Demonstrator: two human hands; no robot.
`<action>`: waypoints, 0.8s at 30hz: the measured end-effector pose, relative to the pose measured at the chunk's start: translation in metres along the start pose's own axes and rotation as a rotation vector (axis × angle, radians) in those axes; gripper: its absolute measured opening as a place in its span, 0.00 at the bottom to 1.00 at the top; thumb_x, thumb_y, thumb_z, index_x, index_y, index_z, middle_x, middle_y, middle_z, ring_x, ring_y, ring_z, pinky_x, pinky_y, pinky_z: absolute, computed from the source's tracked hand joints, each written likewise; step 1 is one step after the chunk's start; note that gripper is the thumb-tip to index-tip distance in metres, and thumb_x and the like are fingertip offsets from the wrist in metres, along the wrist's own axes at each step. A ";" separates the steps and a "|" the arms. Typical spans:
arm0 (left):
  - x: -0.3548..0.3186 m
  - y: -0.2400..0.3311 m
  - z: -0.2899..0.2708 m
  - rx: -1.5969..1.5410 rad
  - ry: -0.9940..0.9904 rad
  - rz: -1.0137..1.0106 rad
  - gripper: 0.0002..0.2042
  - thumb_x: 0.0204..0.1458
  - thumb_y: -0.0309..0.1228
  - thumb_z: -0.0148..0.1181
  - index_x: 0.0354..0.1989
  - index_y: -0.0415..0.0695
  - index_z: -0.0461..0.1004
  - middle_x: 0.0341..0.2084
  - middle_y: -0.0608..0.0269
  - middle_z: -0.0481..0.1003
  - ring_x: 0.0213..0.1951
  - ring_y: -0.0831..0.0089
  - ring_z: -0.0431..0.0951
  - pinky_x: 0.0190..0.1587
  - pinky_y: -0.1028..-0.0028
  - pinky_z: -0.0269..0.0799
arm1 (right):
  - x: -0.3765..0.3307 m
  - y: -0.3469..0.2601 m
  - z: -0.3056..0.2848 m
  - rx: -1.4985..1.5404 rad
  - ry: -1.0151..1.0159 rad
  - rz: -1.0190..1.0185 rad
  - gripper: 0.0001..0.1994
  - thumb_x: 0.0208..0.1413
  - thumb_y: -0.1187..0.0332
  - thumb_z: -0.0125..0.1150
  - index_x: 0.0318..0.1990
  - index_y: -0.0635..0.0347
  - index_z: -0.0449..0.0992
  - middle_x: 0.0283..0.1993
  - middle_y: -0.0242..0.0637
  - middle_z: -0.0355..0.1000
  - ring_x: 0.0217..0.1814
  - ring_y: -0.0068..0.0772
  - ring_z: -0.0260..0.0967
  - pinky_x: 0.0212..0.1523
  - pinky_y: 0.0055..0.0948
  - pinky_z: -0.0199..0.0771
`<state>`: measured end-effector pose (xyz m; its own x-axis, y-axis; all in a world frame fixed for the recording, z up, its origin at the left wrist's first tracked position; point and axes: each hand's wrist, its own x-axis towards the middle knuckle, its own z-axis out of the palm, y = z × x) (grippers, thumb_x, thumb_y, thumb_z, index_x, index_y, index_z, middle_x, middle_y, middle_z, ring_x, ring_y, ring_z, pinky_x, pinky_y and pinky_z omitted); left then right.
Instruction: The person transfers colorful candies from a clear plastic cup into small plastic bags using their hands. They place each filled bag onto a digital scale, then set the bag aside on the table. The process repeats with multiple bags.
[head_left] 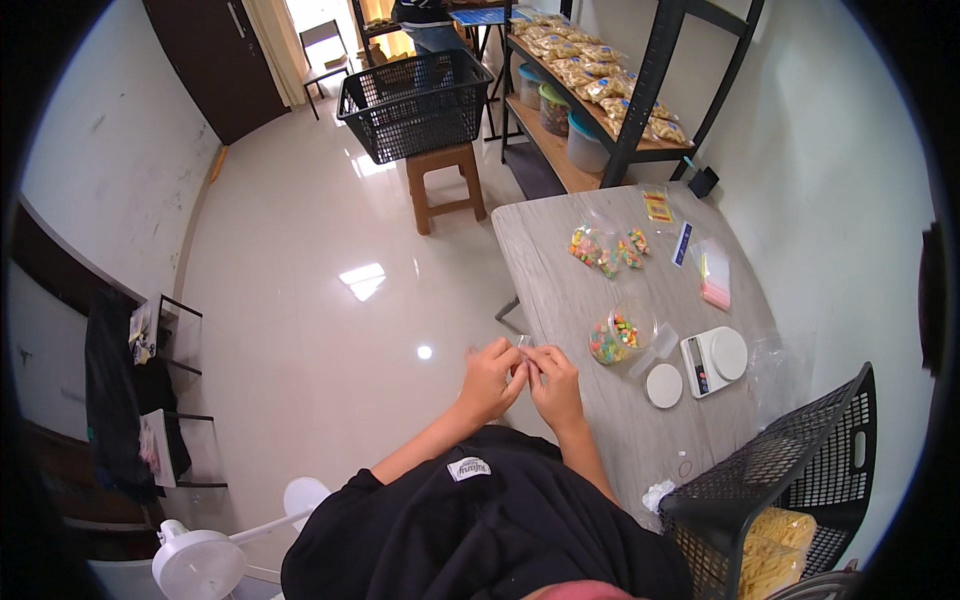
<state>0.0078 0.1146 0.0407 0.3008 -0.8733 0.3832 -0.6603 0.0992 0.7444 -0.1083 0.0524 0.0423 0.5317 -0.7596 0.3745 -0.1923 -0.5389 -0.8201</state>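
Observation:
Both hands meet at the table's near left edge, fingertips pinched together. My left hand [490,380] and my right hand [555,388] grip what looks like a small clear plastic bag [523,343], mostly hidden by the fingers. To the right of my hands stands a clear round tub [607,347] of colourful candy pieces. Beside it are a clear scoop-like piece [660,343], a round white lid [664,386] and a white kitchen scale [714,360]. Farther back on the table lie clear bags of the same colourful pieces [597,248].
A stack of pink-edged plastic bags [714,275] lies on the grey table [535,240]. A black basket [780,480] with yellow snacks stands near right. Another black basket [415,105] rests on a brown stool [443,185]. Behind are a shelf of snack bags [590,65] and a person [425,25].

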 end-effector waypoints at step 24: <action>0.027 -0.006 -0.005 -0.012 -0.368 0.211 0.32 0.28 0.39 0.68 0.45 0.42 0.63 0.34 0.59 0.65 0.39 0.63 0.66 0.43 0.66 0.57 | 0.005 0.004 -0.030 0.116 -0.166 0.132 0.06 0.44 0.81 0.52 0.31 0.71 0.75 0.30 0.39 0.67 0.30 0.27 0.71 0.32 0.23 0.74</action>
<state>0.0239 0.0931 0.0492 -0.1079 -0.9450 0.3087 -0.6723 0.2981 0.6776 -0.1312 0.0356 0.0534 0.6383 -0.7454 0.1925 -0.1783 -0.3864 -0.9049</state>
